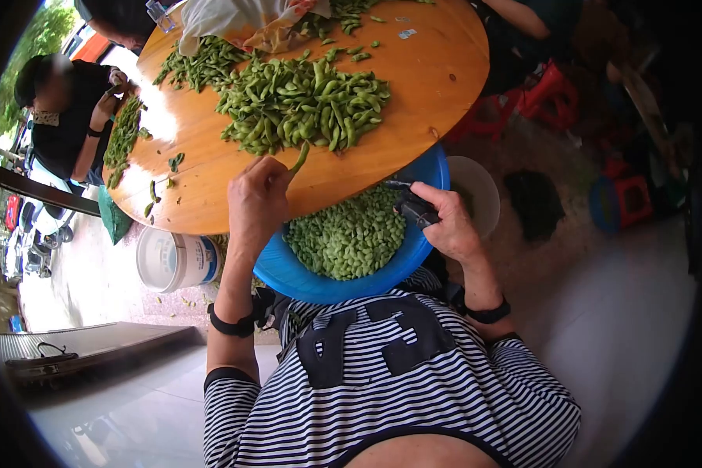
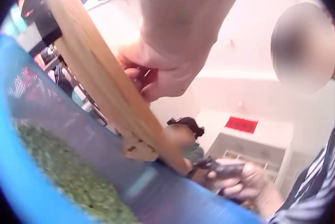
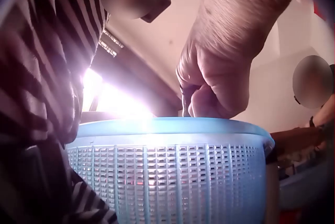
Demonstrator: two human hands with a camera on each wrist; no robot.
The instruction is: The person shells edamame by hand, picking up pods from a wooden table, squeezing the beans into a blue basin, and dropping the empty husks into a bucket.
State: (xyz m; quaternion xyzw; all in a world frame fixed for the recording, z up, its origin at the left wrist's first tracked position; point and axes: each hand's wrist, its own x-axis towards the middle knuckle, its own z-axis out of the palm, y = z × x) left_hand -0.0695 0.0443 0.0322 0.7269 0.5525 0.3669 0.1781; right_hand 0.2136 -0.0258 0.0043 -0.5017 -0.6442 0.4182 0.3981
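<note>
My left hand [image 1: 256, 199] pinches a green soybean pod [image 1: 301, 157] between thumb and fingers at the near edge of the table. In my right hand [image 1: 454, 225] I grip a small black-handled tool [image 1: 416, 209], its dark narrow tip pointing left over the basket; in the left wrist view the tool [image 2: 226, 170] shows as a dark handle with a short jointed head. Below both hands sits a blue plastic basket [image 1: 310, 292] full of shelled green beans [image 1: 351, 238]. A large heap of pods [image 1: 304, 105] lies on the table beyond my left hand.
The round wooden table [image 1: 429, 86] overhangs the basket. More pods [image 1: 125, 136] lie before a person [image 1: 66, 117] seated at the left. A white bucket [image 1: 164, 261] stands under the left edge, a pale tub [image 1: 483, 195] right of the basket. Red stools [image 1: 550, 97] stand at the right.
</note>
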